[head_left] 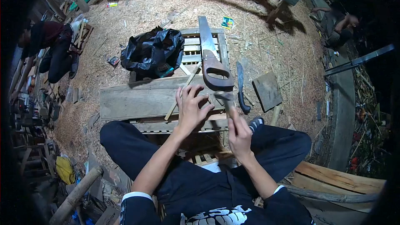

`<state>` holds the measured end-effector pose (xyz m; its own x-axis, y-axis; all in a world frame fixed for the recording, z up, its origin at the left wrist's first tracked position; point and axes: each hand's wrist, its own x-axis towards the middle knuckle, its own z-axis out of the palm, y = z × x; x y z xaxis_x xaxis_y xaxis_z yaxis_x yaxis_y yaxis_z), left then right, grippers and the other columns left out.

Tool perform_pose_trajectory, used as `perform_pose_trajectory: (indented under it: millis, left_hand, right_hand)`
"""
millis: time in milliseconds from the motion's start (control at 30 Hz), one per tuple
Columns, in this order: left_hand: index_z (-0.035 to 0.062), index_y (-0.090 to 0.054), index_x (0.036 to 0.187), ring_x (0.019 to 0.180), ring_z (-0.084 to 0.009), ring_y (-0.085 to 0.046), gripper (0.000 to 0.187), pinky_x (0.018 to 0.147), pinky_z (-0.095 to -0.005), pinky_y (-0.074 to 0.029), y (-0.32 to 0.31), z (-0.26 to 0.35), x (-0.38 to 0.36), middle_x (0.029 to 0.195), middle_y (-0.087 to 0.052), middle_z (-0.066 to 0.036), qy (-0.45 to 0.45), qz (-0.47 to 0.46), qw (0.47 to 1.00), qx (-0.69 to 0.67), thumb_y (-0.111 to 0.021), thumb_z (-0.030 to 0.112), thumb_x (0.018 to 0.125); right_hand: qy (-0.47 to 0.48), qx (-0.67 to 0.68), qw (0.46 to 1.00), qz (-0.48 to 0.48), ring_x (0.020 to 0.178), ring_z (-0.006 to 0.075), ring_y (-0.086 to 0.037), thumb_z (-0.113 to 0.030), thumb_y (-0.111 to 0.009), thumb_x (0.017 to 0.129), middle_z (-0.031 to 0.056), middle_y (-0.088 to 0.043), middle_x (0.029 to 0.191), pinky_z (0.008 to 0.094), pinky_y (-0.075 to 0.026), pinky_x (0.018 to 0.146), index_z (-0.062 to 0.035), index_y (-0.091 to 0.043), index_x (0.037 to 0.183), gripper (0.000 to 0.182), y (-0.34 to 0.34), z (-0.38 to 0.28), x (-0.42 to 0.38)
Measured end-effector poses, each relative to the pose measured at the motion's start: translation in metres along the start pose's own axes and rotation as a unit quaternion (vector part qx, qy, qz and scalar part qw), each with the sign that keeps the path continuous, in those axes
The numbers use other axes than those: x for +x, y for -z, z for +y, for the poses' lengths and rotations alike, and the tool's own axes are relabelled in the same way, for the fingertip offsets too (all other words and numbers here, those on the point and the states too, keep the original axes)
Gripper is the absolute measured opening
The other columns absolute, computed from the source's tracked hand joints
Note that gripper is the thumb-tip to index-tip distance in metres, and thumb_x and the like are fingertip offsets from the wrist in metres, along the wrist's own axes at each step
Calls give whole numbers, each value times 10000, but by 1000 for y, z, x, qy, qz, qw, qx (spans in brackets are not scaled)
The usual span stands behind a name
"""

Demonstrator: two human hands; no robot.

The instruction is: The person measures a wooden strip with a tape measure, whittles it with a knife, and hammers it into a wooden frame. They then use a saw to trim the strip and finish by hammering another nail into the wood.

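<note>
My right hand [240,136] is closed around the handle of a hammer [225,96], whose metal head is over the right end of a grey wooden plank [137,100]. Fingers spread, my left hand [191,107] rests on that plank beside a thin wooden strip [171,109]; whether a small piece lies under its fingertips is hidden. The plank lies across a slatted wooden bench [223,41]. Just beyond my hands, a handsaw [216,73] with a brown wooden handle lies on the bench. A machete [240,84] with a dark handle lies right of it.
A black plastic bag [154,52] sits at the bench's far left. Right of the machete is a square wooden board [267,91] on sawdust-covered ground. One person [58,50] is at far left, another [339,27] at far right. Split timber [337,179] lies at lower right.
</note>
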<state>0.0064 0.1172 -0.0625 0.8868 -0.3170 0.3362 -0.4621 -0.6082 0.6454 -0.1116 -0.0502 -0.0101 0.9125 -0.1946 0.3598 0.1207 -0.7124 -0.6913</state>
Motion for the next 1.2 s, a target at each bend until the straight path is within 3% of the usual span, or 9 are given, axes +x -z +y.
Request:
perform_pose_trajectory:
  millis: [267, 333, 533, 567, 800, 833, 1067, 1100, 1200]
  left_hand:
    - [105, -819, 1024, 1377, -311, -471, 343, 1238, -586, -190, 1, 1, 1, 1357, -634, -64, 6, -4, 1000, -4, -892, 258, 726]
    - [106, -819, 1024, 1375, -313, -470, 363, 1237, -586, -191, -1, -1, 0, 1356, -632, -65, -7, -3, 1000, 14, -901, 286, 720]
    - [111, -821, 1033, 1375, -319, -465, 358, 1238, -588, -192, 1, 0, 1, 1349, -631, -67, 4, -3, 1000, 1, -889, 252, 711]
    - [112, -823, 1035, 1376, -320, -463, 377, 1237, -590, -195, 0, -3, 1, 1348, -632, -67, -3, -10, 1000, 17, -903, 286, 711]
    - [103, -820, 1019, 1369, -324, -471, 347, 1236, -594, -199, -1, -2, 1, 1341, -643, -73, -2, 2, 1000, -2, -891, 277, 728]
    - [103, -820, 1019, 1369, -324, -471, 347, 1236, -594, -199, -1, -2, 2, 1341, -643, -73, -4, 3, 1000, -3, -891, 277, 728]
    - [99, -821, 1011, 1369, -323, -474, 349, 1240, -591, -190, 0, -1, 1, 1345, -647, -72, -1, -3, 1000, 1, -892, 305, 738]
    - [100, -821, 1011, 1369, -323, -474, 349, 1242, -590, -188, 2, -2, 2, 1346, -646, -72, -5, -6, 1000, 8, -891, 309, 741]
    - [102, -820, 1012, 1371, -321, -475, 348, 1244, -589, -184, 2, -2, 5, 1348, -644, -70, -9, -9, 1000, 9, -891, 315, 745]
  right_hand:
    - [31, 13, 999, 27, 746, 356, -679, -80, -640, 1027, 210, -663, 887, 443, -528, 687, -76, -620, 1467, 440, -3, 4, 1]
    - [-52, -46, 992, -109, 791, 361, -696, -64, -638, 1026, 218, -697, 949, 439, -542, 724, -44, -615, 1463, 438, 5, 6, -1]
    - [18, 35, 999, 38, 844, 371, -712, -95, -631, 1039, 233, -718, 1005, 420, -554, 761, -73, -620, 1463, 425, -2, 5, 1]
    - [-88, -43, 986, -136, 877, 368, -726, -60, -637, 1027, 234, -731, 1036, 427, -559, 777, -33, -613, 1455, 429, 8, 5, 2]
    - [2, 34, 999, 12, 967, 353, -737, -71, -632, 1036, 242, -737, 1140, 405, -556, 860, 15, -619, 1424, 397, 0, 4, 4]
    - [-134, -42, 973, -182, 1049, 363, -736, -71, -623, 1043, 248, -733, 1207, 414, -554, 914, 33, -610, 1426, 397, 10, 2, 7]
    - [19, 30, 998, 58, 1017, 344, -732, -71, -628, 1038, 257, -728, 1182, 416, -552, 894, 23, -621, 1416, 390, -1, 7, 3]
    - [-75, 11, 993, -93, 938, 348, -722, -54, -632, 1029, 240, -729, 1097, 410, -554, 857, 28, -614, 1424, 404, 6, 8, 0]
    - [-32, -29, 997, -59, 842, 384, -724, -57, -640, 1020, 235, -718, 1021, 440, -565, 731, -41, -620, 1446, 427, 4, 7, 2]
